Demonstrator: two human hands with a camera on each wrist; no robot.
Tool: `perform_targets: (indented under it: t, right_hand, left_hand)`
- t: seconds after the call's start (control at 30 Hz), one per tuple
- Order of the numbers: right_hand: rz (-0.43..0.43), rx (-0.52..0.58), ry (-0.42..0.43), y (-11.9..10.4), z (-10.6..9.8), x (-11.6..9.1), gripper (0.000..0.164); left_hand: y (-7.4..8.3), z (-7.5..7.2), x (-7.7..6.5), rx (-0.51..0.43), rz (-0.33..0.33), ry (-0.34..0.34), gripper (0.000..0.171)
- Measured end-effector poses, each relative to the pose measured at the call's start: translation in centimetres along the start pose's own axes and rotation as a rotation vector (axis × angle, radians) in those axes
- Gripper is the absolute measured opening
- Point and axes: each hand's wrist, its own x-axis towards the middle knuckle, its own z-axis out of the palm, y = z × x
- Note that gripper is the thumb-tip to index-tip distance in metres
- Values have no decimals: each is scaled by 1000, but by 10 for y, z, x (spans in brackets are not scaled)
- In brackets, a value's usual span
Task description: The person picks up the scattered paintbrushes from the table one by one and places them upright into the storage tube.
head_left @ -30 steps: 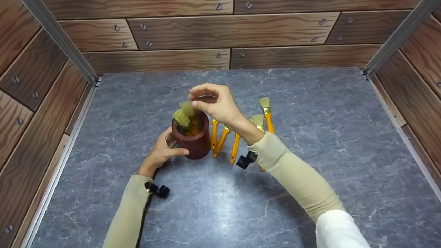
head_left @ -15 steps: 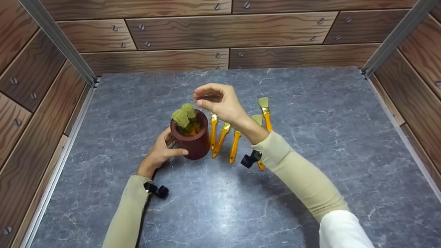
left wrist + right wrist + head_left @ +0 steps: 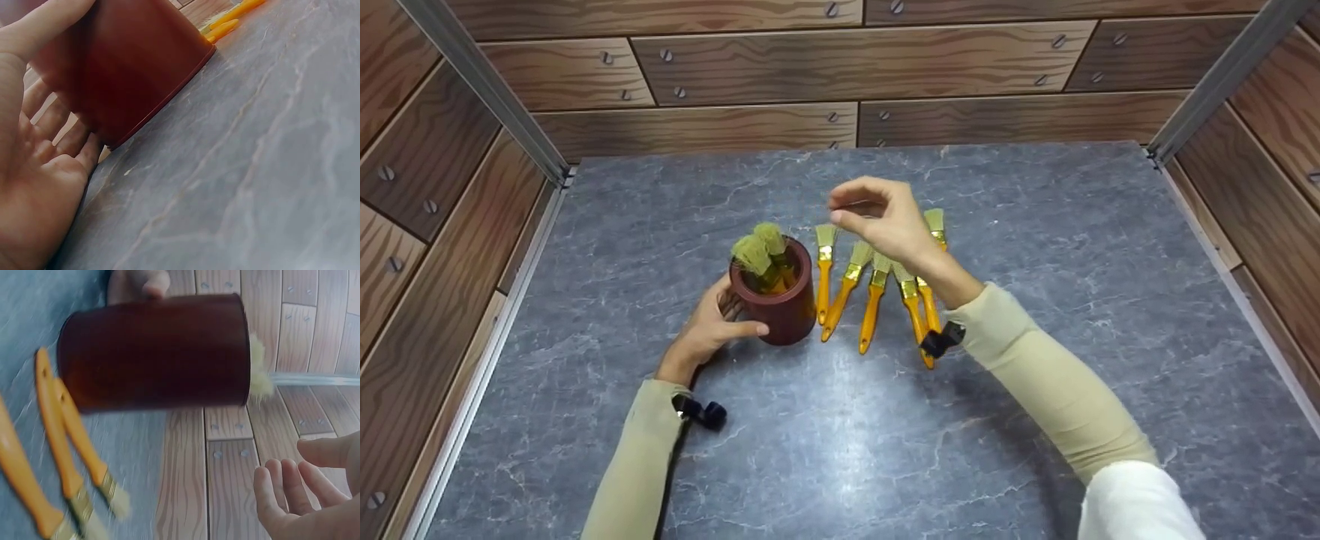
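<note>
A dark red cup (image 3: 789, 319) stands upright on the table, with bushy bristles of paintbrushes (image 3: 753, 255) sticking out of its mouth. My left hand (image 3: 705, 328) holds the cup from the left, thumb across its near side and fingers along its far side, also visible beside the cup (image 3: 135, 73) in the left wrist view. My right hand (image 3: 889, 217) hovers above the loose brushes, its curved fingers apart from the thumb and nothing between them. Several orange-handled paintbrushes (image 3: 872, 315) lie fanned out right of the cup; my right hand and wrist cover parts of some.
The grey marbled tabletop (image 3: 840, 465) spreads around the cup and brushes. Wood-patterned panels (image 3: 750, 67) close off the back and both sides, with metal posts (image 3: 502, 97) at the corners.
My right hand has let go of a brush, which now stands in the cup, and has moved right over the loose brushes. My left hand stays on the cup.
</note>
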Motion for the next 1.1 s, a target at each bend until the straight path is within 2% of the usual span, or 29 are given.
perform_targets:
  t: [0.43, 1.1]
  right_hand:
    - [55, -195, 42, 23, -52, -10, 28]
    - [214, -364, 78, 76, -96, -30, 35]
  left_hand:
    - [1, 0, 1, -1, -37, -2, 93]
    - [-2, 0, 2, -12, 12, 11, 92]
